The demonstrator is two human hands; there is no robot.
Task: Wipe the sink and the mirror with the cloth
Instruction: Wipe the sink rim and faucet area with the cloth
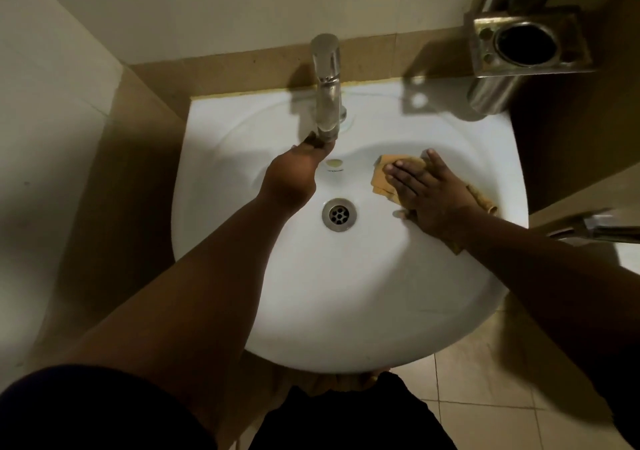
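Note:
A white round sink (332,297) fills the middle of the view, with a metal drain (339,214) at its bottom. An orange-yellow cloth (381,181) lies against the right inner wall of the bowl. My right hand (424,195) presses flat on the cloth, fingers spread and pointing left. My left hand (291,181) reaches up to the spout end of the chrome tap (327,85), and its fingertips touch the tap's mouth. No water stream shows. The mirror is out of view.
A steel cup holder (526,42) is fixed to the wall above the sink's right rear corner. A metal fitting (595,227) juts in at the right edge. Beige tiled walls surround the sink, with floor tiles (485,397) below it.

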